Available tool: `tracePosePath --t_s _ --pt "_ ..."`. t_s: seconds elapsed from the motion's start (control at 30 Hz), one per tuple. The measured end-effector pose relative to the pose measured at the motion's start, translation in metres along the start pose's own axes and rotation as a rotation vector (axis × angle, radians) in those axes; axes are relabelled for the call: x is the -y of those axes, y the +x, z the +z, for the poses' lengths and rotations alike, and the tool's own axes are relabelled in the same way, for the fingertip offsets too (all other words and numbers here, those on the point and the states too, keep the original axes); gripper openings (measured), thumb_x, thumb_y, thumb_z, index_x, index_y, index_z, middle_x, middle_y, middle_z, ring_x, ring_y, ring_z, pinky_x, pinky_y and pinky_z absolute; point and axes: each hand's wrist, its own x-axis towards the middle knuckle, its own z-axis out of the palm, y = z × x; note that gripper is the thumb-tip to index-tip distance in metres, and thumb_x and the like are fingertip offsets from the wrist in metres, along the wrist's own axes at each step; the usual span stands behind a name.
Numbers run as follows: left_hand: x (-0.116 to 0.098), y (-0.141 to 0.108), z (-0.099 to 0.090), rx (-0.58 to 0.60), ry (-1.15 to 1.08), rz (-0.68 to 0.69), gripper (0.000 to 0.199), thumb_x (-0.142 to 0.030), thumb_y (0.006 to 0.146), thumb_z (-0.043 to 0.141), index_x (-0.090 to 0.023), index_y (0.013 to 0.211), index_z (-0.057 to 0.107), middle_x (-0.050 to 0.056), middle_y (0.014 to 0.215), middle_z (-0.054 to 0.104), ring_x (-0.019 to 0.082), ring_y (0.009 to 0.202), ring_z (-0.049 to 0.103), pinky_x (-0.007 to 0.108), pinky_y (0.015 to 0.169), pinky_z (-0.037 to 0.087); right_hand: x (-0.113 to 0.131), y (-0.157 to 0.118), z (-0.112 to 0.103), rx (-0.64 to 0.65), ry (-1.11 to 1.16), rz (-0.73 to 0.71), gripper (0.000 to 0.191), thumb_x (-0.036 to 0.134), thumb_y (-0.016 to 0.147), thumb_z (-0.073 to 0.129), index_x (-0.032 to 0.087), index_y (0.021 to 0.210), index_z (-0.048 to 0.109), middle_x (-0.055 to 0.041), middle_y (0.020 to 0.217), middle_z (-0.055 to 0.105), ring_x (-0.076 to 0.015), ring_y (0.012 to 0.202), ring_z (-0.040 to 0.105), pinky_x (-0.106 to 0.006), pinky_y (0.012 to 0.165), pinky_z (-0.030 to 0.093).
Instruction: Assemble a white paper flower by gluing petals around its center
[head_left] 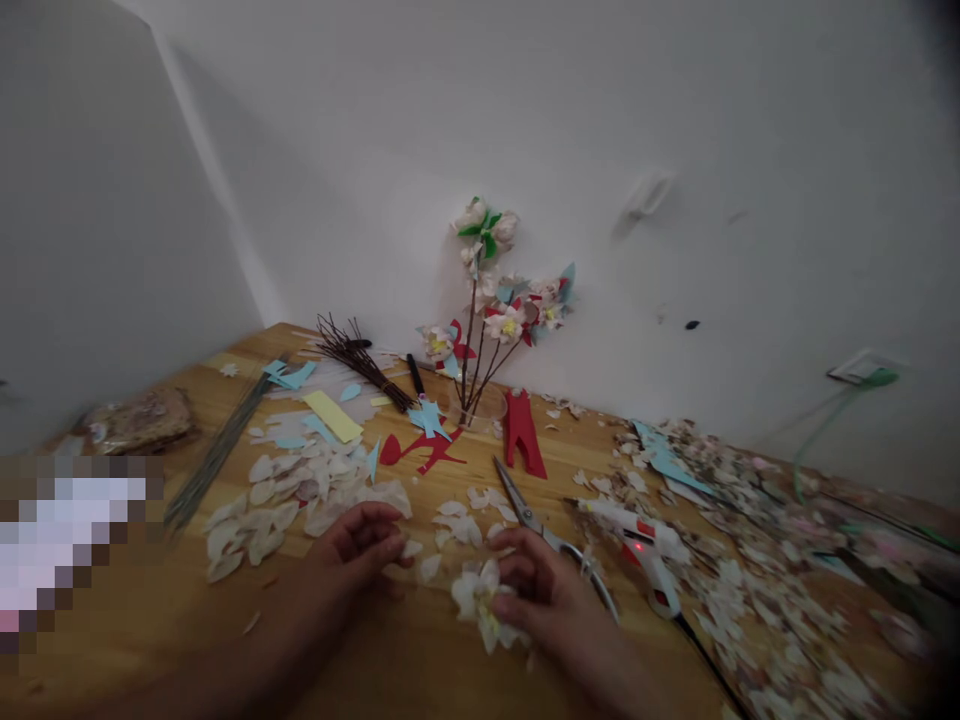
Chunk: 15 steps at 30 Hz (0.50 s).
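At the table's near edge, the right hand's fingers were curled round one white flower. The left hand's fingers were bent, thumb close to fingertips; whether they pinched anything, I cannot tell. One pair of scissors and one glue gun lay beyond the right hand.

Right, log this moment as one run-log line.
left hand: fingertips by small petal | right hand: holding white flower | scissors: on table | glue gun: red light on
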Motion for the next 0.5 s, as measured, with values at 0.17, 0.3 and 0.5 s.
tracePosePath --t_s 0.17,0.3,0.5 --pt "0.003 -0.002 0.002 0.037 0.004 -0.020 0.033 -0.030 0.061 0.078 -0.021 0.086 0.059 -0.004 0.066 0.062 0.015 0.066 0.064 0.023 0.050 0.050 -0.010 0.002 0.016 -0.132 0.492 0.009 0.041 0.024 0.054 0.084 0.021 0.086 0.059 0.0055 0.065 0.065 -0.0098 0.056 0.059 -0.019 0.052 0.042" --pt "0.008 -0.008 0.006 0.067 0.049 0.007 0.036 -0.034 0.061 0.078 -0.021 0.087 0.057 -0.004 0.063 0.062 0.018 0.064 0.066 0.027 0.052 0.051 -0.009 -0.004 0.032 -0.080 0.707 0.137 0.039 0.025 0.059 0.083 0.020 0.088 0.057 0.0040 0.069 0.068 -0.0121 0.057 0.064 -0.020 0.050 0.047" --pt "0.002 -0.014 0.010 0.059 0.077 0.030 0.043 -0.037 0.057 0.078 -0.021 0.089 0.053 -0.004 0.059 0.062 0.020 0.063 0.064 0.029 0.051 0.052 -0.009 -0.002 0.035 -0.108 0.775 0.197 0.042 0.025 0.055 0.085 0.018 0.086 0.057 0.0018 0.071 0.071 -0.0129 0.058 0.068 -0.020 0.052 0.050"
